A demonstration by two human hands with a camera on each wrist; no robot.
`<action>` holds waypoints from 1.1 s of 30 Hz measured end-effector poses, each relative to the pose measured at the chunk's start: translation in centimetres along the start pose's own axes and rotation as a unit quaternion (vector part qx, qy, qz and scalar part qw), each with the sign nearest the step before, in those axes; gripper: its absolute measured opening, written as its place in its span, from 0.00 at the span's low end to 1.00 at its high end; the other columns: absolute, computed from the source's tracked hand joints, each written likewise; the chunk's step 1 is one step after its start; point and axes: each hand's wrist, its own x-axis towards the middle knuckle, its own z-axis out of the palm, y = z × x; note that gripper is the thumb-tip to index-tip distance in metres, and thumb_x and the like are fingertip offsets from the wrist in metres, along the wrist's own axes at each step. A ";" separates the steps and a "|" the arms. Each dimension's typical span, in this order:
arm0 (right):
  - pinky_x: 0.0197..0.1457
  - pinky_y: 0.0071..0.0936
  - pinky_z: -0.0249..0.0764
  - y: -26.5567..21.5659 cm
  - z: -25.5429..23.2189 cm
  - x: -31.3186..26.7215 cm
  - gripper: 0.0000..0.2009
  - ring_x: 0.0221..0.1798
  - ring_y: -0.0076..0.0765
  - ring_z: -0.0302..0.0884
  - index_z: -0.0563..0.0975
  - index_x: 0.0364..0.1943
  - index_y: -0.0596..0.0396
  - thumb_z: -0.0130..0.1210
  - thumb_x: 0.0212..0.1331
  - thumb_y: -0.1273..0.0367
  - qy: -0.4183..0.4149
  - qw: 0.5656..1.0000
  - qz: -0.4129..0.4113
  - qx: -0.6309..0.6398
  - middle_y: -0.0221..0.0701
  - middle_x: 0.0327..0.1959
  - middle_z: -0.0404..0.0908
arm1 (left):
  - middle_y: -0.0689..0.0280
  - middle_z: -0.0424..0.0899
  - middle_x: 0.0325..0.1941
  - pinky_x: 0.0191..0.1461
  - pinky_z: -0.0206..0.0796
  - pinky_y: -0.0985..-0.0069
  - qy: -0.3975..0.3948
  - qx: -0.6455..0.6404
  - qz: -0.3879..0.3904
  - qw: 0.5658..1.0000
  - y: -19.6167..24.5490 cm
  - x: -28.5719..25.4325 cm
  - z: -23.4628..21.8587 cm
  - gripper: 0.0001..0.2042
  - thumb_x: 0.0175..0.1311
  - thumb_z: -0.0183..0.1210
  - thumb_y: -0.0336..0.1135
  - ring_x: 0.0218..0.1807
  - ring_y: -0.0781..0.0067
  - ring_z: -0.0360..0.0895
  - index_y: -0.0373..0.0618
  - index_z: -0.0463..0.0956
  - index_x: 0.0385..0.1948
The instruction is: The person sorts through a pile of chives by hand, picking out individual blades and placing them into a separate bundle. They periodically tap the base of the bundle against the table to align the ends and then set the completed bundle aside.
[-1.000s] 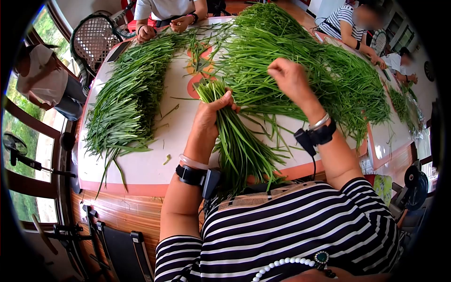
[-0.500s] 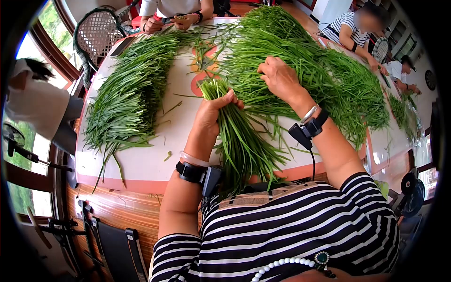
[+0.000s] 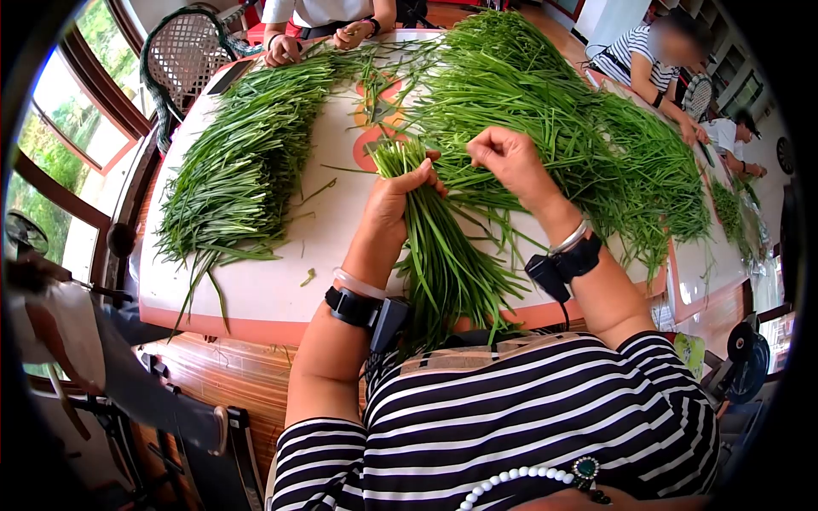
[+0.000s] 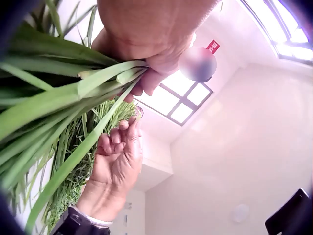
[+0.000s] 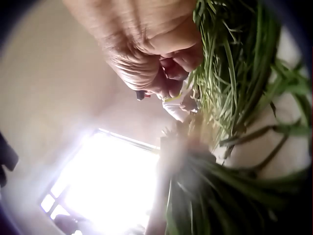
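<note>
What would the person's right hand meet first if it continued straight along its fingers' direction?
The right hand points across toward the left hand, so it would probably meet those fingers or the chive bundle they grip. Depth is unclear; it might pass above.

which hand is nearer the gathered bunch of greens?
Left. The left hand grips the bunch near its pale ends; the right hand is off to its right, not touching.

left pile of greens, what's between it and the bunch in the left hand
The head view shows pale tabletop there, with a few loose green scraps; the left hand, gripping the bunch, also comes between.
</note>
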 end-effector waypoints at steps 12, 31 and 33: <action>0.33 0.39 0.72 -3.5 2.3 -2.8 0.04 0.32 0.50 0.76 0.76 0.30 0.57 0.59 0.50 0.76 0.011 0.928 -0.188 -0.322 0.38 0.28 0.76 | 0.70 0.83 0.35 0.42 0.69 0.80 0.002 0.258 0.131 0.957 0.2 -1.3 2.3 0.08 0.55 0.65 0.24 0.35 0.80 0.76 0.39 0.80 0.36; 0.37 0.38 0.75 0.9 -2.3 2.0 0.03 0.37 0.44 0.79 0.78 0.32 0.52 0.59 0.55 0.72 0.063 0.888 -0.138 -0.434 0.34 0.32 0.78 | 0.66 0.73 0.26 0.41 0.71 0.66 -0.032 0.043 -0.007 0.999 2.2 -0.9 0.2 0.07 0.62 0.60 0.30 0.29 0.68 0.73 0.40 0.73 0.37; 0.36 0.35 0.73 0.1 -1.9 2.0 0.03 0.34 0.43 0.78 0.78 0.32 0.54 0.59 0.55 0.73 0.070 0.919 -0.136 -0.364 0.34 0.31 0.79 | 0.64 0.75 0.25 0.37 0.72 0.69 0.004 0.047 0.004 0.999 1.6 -0.7 0.4 0.06 0.62 0.60 0.29 0.27 0.68 0.76 0.38 0.74 0.35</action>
